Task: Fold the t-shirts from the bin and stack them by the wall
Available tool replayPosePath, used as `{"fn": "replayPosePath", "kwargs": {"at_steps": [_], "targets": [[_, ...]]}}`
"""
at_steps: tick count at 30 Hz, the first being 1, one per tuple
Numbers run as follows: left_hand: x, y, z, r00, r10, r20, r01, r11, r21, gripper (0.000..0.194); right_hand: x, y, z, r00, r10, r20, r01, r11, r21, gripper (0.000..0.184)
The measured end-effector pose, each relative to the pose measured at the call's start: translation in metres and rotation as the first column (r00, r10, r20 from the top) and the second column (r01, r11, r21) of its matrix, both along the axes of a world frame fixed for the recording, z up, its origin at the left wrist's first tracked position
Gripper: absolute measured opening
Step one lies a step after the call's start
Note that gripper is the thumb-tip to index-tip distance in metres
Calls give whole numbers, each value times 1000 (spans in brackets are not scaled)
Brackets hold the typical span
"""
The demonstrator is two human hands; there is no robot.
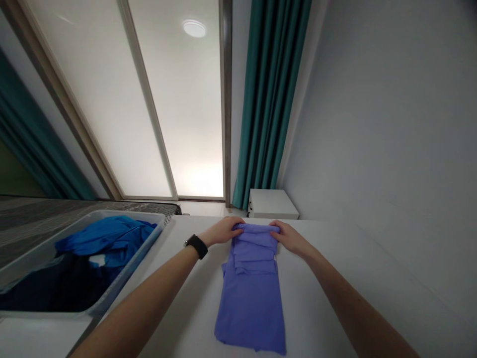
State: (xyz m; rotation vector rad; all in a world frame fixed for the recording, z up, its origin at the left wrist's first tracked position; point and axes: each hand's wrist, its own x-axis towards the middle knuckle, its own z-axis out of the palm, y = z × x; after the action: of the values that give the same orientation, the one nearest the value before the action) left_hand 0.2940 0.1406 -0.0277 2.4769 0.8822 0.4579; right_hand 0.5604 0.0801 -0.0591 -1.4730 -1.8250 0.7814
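A purple folded garment [251,308] lies lengthwise on the white table [194,303], its far part doubled back in several layers. Its exact kind I cannot make out. My left hand [225,229], with a black watch on the wrist, pinches the far left corner of the cloth. At the far right corner, my right hand [289,235] grips the same edge between thumb and fingers. The far edge is drawn straight between both hands. The near end rests flat on the table.
Left of the table stands a pale plastic bin [162,223] holding bright blue cloth [112,236] and dark navy cloth [55,283]. Beyond the far edge is a small white cabinet [274,203], beside a green curtain [270,99]. A grey wall [391,124] runs along the right.
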Motion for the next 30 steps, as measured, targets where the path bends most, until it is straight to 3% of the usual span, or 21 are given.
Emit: {"fn": "replayPosePath", "kwargs": {"at_steps": [6,11,15,20,25,30], "targets": [[-20,-49,18,1000,-21,7,19,982,190,21,-15,-49,24,999,-1,35,-2,996,86,20],[-34,-99,23,998,-63,-23,67,953,297,20,-32,-108,10,992,-120,43,109,973,201,20],[-45,-135,11,995,-99,-15,94,872,480,21,-40,-149,-20,987,-130,98,85,923,376,24],[-60,-172,-14,985,-167,-37,153,760,631,15,-45,-190,-44,946,-81,313,-129,795,593,37],[-71,-192,-35,976,-183,-118,217,754,620,14,-49,-209,-51,887,48,460,-340,742,578,44],[-76,-198,-44,978,-187,-97,208,784,585,16,-44,-209,-54,887,109,448,-367,755,544,42]]}}
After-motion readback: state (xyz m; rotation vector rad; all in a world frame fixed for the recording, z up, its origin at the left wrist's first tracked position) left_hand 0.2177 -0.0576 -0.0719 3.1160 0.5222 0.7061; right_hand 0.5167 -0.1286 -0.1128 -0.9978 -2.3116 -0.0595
